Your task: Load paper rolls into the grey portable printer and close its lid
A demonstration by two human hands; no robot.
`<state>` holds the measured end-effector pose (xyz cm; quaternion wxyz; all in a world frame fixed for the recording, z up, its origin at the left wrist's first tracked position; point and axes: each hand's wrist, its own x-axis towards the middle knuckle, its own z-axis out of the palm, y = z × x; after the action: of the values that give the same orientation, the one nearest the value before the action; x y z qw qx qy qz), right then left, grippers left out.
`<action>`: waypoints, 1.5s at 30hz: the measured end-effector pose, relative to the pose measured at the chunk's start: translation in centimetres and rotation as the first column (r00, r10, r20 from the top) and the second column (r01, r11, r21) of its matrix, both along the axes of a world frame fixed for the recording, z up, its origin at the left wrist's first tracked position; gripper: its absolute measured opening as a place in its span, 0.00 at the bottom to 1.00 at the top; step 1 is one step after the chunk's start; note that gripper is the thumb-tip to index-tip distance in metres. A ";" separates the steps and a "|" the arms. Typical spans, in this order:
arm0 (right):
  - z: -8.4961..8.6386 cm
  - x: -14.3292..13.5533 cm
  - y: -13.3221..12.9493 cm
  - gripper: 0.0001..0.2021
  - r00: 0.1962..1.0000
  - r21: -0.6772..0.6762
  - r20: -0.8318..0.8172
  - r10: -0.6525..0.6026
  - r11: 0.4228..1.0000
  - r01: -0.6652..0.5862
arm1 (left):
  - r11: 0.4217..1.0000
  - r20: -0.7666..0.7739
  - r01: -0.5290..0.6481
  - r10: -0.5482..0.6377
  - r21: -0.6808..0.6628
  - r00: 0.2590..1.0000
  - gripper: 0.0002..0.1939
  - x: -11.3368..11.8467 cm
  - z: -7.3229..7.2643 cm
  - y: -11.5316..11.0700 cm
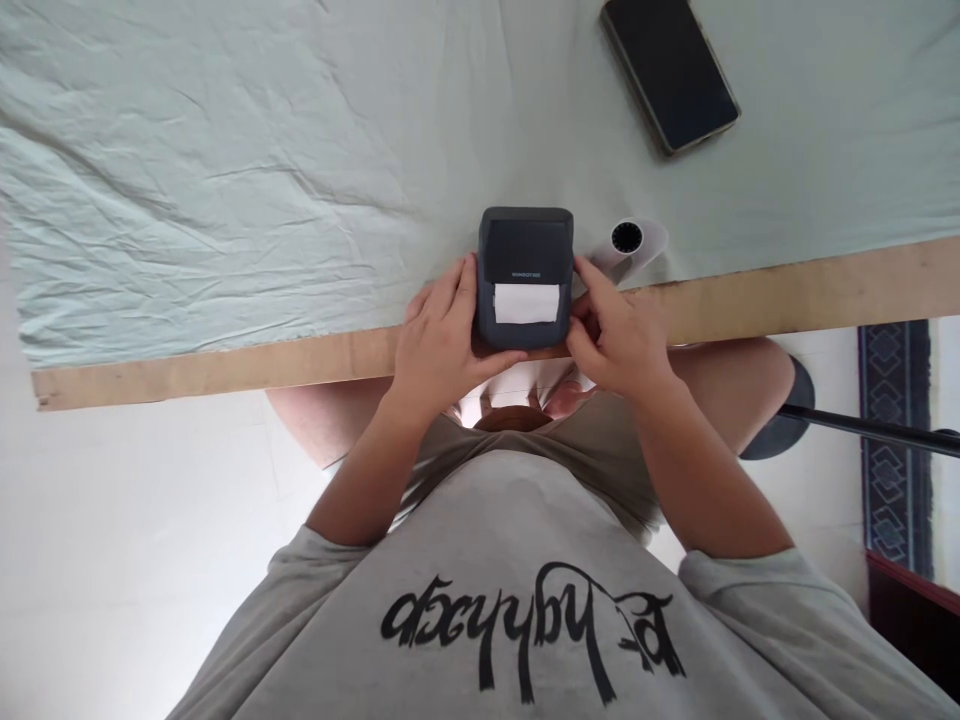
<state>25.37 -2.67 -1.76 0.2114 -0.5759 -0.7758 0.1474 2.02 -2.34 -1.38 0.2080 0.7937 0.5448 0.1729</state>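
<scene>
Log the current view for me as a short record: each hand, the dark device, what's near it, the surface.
left hand: at the left side of the dark device, thumb along its near edge
right hand: fingers against the device's right side
dark device: between left hand and right hand, paper piece on its face
right of device: white object with dark round top
farther right: phone, screen dark
surface: wrinkled pale green cloth, bare wooden edge nearest the person

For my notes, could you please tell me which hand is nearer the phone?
Right. The right hand is on the right side of the dark box, toward the phone; the left hand on its left, farther away.
</scene>
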 end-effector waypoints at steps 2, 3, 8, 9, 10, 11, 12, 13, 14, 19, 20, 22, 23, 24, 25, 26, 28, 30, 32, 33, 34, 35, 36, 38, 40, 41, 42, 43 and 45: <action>0.1 -0.1 0.0 0.31 1.000 -0.015 0.019 -0.012 1.000 0.012 | 1.000 0.007 -0.017 0.017 -0.004 1.000 0.59 0.1 0.0 0.0; 0.2 -0.1 0.0 0.31 1.000 -0.019 0.024 -0.016 1.000 0.016 | 1.000 0.005 -0.029 0.029 -0.005 1.000 0.59 0.2 0.0 0.1; 0.2 -0.2 0.0 0.30 0.999 0.022 0.027 -0.020 1.000 0.019 | 0.997 -0.018 -0.074 0.074 0.015 0.997 0.59 0.8 0.1 0.0; 0.1 -0.2 0.0 0.30 0.999 0.046 0.030 -0.013 0.999 0.012 | 0.997 -0.019 -0.072 0.073 0.029 0.997 0.58 0.8 0.1 0.0; 0.1 0.0 0.0 0.30 1.000 0.071 0.031 0.000 0.997 -0.002 | 0.997 -0.018 -0.069 0.070 0.044 0.997 0.57 0.8 0.1 0.0; 0.1 0.1 0.0 0.30 0.999 0.094 0.026 0.021 0.995 -0.023 | 0.996 -0.016 -0.064 0.065 0.060 0.998 0.55 0.7 0.0 0.0; 0.1 0.3 0.0 0.30 0.999 0.109 0.014 0.050 0.993 -0.051 | 0.995 -0.014 -0.059 0.060 0.076 0.998 0.54 0.6 0.0 -0.1; 0.1 0.6 0.0 0.31 0.997 0.114 -0.002 0.082 0.990 -0.081 | 0.994 -0.011 -0.053 0.054 0.094 0.998 0.53 0.5 -0.1 -0.1; 0.2 0.8 0.0 0.31 0.993 0.109 -0.022 0.115 0.988 -0.112 | 0.993 -0.008 -0.046 0.048 0.112 0.999 0.52 0.4 -0.1 -0.2; 0.2 1.1 -0.2 0.29 0.987 0.065 -0.089 0.135 0.989 -0.130 | 0.989 -0.010 -0.021 0.023 0.148 1.000 0.50 0.4 -0.1 -0.4; 0.2 0.9 -0.3 0.28 0.992 0.073 -0.082 0.093 0.994 -0.087 | 0.990 -0.014 -0.018 0.020 0.139 1.000 0.51 0.4 -0.1 -0.4; 0.0 0.4 -0.3 0.24 0.999 0.098 -0.050 0.006 0.995 -0.001 | 0.991 -0.021 -0.017 0.020 0.134 1.000 0.52 0.6 0.0 -0.4; 0.0 0.2 -0.4 0.23 0.999 0.111 -0.034 -0.022 0.994 0.026 | 0.990 -0.023 -0.016 0.019 0.141 1.000 0.53 0.7 0.0 -0.4; -0.1 0.1 -0.4 0.22 0.999 0.118 -0.022 -0.038 0.992 0.040 | 0.989 -0.026 -0.015 0.019 0.150 0.999 0.54 0.8 0.0 -0.4; -0.1 0.0 -0.4 0.22 0.999 0.117 -0.015 -0.042 0.992 0.044 | 0.987 -0.029 -0.014 0.019 0.161 0.999 0.55 0.8 0.0 -0.4; -0.1 -0.1 -0.4 0.22 0.999 0.111 -0.009 -0.044 0.993 0.045 | 0.986 -0.032 -0.013 0.019 0.166 0.999 0.55 0.8 -0.1 -0.4; -0.1 -0.2 -0.4 0.22 0.999 0.095 0.006 -0.053 0.994 0.053 | 0.987 -0.037 -0.012 0.018 0.163 0.999 0.56 0.7 -0.2 -0.4; 0.0 -0.2 -0.4 0.22 0.998 0.072 0.022 -0.065 0.995 0.063 | 0.988 -0.039 -0.016 0.022 0.155 0.999 0.57 0.6 -0.3 -0.4; 0.1 -0.3 -0.3 0.23 0.996 0.050 0.040 -0.080 0.996 0.078 | 0.988 -0.038 -0.019 0.025 0.155 0.999 0.58 0.5 -0.5 -0.4; 0.2 -0.4 -0.3 0.23 0.995 0.040 0.053 -0.088 0.996 0.086 | 0.987 -0.035 -0.022 0.028 0.158 0.999 0.59 0.5 -0.5 -0.4; 0.2 -0.4 -0.2 0.24 0.993 0.032 0.068 -0.094 0.995 0.092 | 0.986 -0.031 -0.023 0.029 0.162 0.999 0.59 0.5 -0.6 -0.3; 0.3 -0.5 -0.2 0.24 0.992 0.027 0.082 -0.095 0.995 0.093 | 0.985 -0.025 -0.023 0.028 0.170 0.999 0.60 0.5 -0.6 -0.3; 0.4 -0.5 -0.1 0.25 0.992 0.024 0.094 -0.090 0.996 0.088 | 0.984 -0.018 -0.024 0.027 0.177 0.999 0.60 0.5 -0.6 -0.3; 0.6 -0.5 0.0 0.25 0.992 0.013 0.111 -0.064 0.998 0.063 | 0.982 -0.006 -0.028 0.030 0.185 1.000 0.59 0.5 -0.6 -0.2; 0.7 -0.4 0.1 0.26 0.990 -0.009 0.132 -0.042 0.999 0.043 | 0.983 0.002 -0.041 0.041 0.181 0.999 0.58 0.5 -0.5 -0.1; 0.8 -0.4 0.1 0.27 0.989 -0.025 0.143 -0.036 0.999 0.040 | 0.984 0.003 -0.049 0.050 0.172 0.999 0.57 0.5 -0.4 -0.1; 0.9 -0.4 0.1 0.27 0.988 -0.041 0.152 -0.034 0.998 0.041 | 0.985 0.003 -0.057 0.058 0.160 0.998 0.57 0.4 -0.4 -0.1; 0.9 -0.4 0.1 0.27 0.987 -0.055 0.158 -0.036 0.997 0.045 | 0.987 0.002 -0.065 0.065 0.149 0.998 0.56 0.4 -0.3 -0.1; 1.0 -0.4 0.1 0.27 0.986 -0.074 0.162 -0.044 0.996 0.057 | 0.989 -0.004 -0.076 0.077 0.131 0.997 0.56 0.5 -0.1 -0.2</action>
<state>24.95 -2.56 -0.81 0.1293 -0.6133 -0.7690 0.1257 2.49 -2.54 -1.51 0.1464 0.7850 0.5632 0.2123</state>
